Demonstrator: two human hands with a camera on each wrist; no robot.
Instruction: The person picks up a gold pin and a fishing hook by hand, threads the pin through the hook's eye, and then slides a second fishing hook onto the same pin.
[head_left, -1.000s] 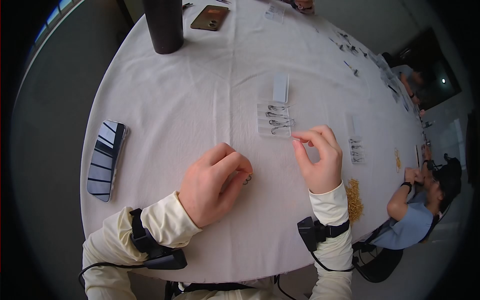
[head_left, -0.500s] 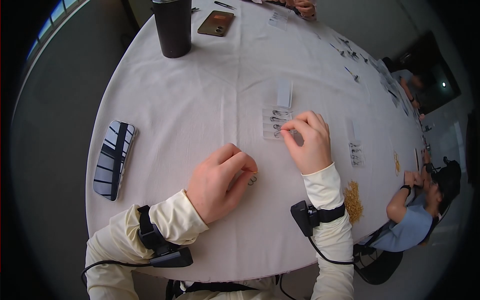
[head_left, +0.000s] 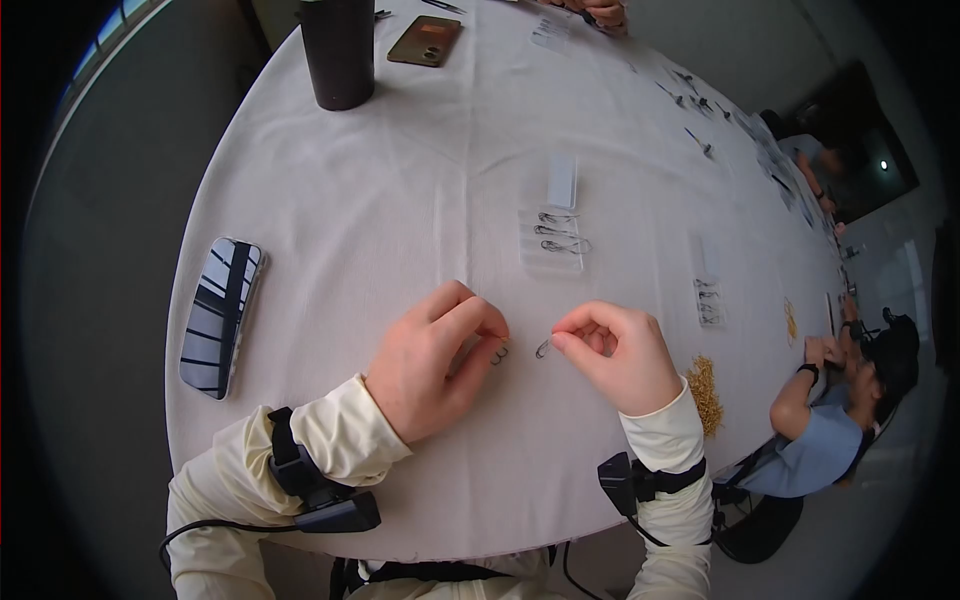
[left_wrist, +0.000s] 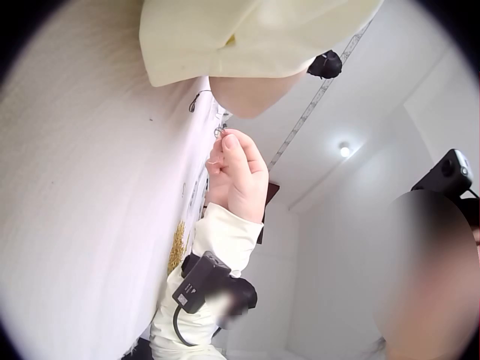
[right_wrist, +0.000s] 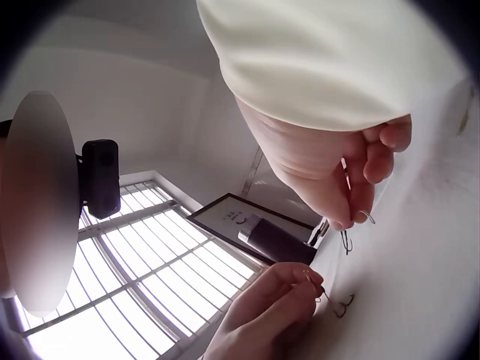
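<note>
One hook [head_left: 543,349], partly outside the right grip [head_left: 624,355]

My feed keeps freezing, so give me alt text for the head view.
A person's left hand and right hand each pinch a small dark hook over a white-clothed table. Beyond them sits a clear compartment box holding more dark hooks; a phone lies at left, a gold pile at right.

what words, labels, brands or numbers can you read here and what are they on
No text can be read with certainty.
Framed panel, right wrist view: dark marks, too blurred to read.
Black camera on the right sleeve, left wrist view: pale markings, too small to read.
Brown phone, head view: orange patch, no lettering legible.
</note>
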